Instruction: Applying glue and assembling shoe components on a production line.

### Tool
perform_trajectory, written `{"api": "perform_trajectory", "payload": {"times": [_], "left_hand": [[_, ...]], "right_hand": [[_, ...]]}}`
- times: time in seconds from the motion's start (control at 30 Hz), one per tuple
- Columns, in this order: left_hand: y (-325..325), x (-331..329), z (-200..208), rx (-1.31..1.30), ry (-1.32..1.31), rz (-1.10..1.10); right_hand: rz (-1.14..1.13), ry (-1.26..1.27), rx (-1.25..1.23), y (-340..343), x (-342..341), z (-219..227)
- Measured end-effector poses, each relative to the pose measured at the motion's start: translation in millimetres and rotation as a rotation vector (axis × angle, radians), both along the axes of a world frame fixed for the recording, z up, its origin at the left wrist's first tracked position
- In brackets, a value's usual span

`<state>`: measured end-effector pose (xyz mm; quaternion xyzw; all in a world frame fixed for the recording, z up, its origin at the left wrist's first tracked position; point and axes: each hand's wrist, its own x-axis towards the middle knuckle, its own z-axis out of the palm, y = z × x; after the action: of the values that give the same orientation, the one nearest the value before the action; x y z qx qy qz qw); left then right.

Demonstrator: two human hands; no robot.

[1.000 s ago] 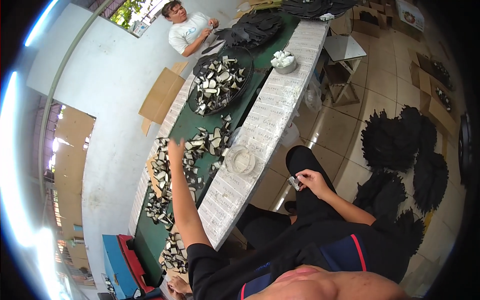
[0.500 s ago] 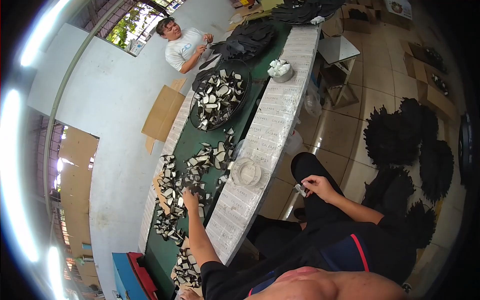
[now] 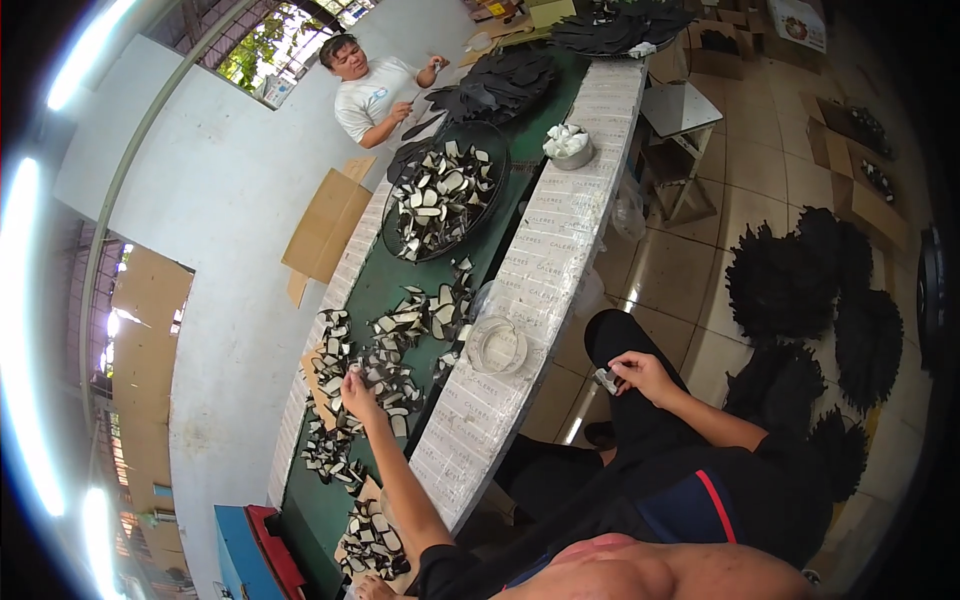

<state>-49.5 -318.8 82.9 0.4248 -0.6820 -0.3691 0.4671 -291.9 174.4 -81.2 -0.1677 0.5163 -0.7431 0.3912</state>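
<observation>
My left hand reaches over the green belt and rests on a heap of small black-and-white cut pieces; its fingers close around one piece. My right hand is held over my lap, above my black trousers, and pinches a small pale object. A clear round plastic container sits on the white taped table edge between my two hands.
A round black tray full of cut pieces lies further along the belt, with a small bowl of white bits beside it. A seated person in a white shirt works at the far end. Black piles cover the tiled floor to my right.
My left hand has come back along the belt and dropped onto the heap of pieces. My right hand stays over my lap with the small object.
</observation>
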Motion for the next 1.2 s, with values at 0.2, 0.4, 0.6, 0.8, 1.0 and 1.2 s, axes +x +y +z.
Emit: {"api": "perform_trajectory", "payload": {"times": [0.2,0.4,0.6,0.8,1.0,1.2], "left_hand": [[69,6,-84,0.469,0.578,-0.033],[142,14,-122,0.333,0.142,0.068],[188,20,-104,0.549,0.427,0.012],[242,36,-98,0.775,0.796,-0.176],[281,13,-52,0.819,0.77,-0.313],[298,-2,-33,0.898,0.811,-0.386]], "right_hand": [[0.015,-0.019,-0.021,-7,-1,1],[0.053,-0.039,0.026,-14,-2,8],[0.049,-0.036,0.047,-13,-1,4],[0.055,-0.146,0.117,-18,-2,31],[0.116,0.242,-0.074,-62,10,134],[0.145,1.57,-0.19,-98,49,216]]}}
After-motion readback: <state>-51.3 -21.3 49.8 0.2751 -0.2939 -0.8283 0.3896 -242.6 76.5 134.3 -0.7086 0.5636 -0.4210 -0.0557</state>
